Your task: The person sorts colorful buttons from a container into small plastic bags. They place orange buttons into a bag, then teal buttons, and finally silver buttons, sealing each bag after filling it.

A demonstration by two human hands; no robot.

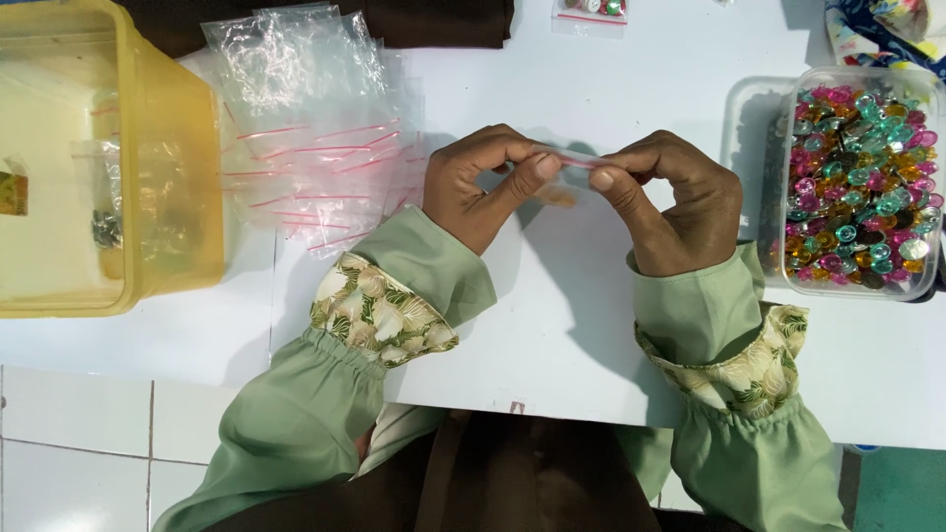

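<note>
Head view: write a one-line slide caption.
Left hand and right hand pinch a small clear red-striped zip bag over a white table.

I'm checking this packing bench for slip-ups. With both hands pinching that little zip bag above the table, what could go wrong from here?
1. The small clear bag is held only at its red strip by the left hand and right hand; if it isn't fully sealed, its contents might spill.
2. The clear tub of coloured gems sits close to the right sleeve; a sweep could knock it.
</note>
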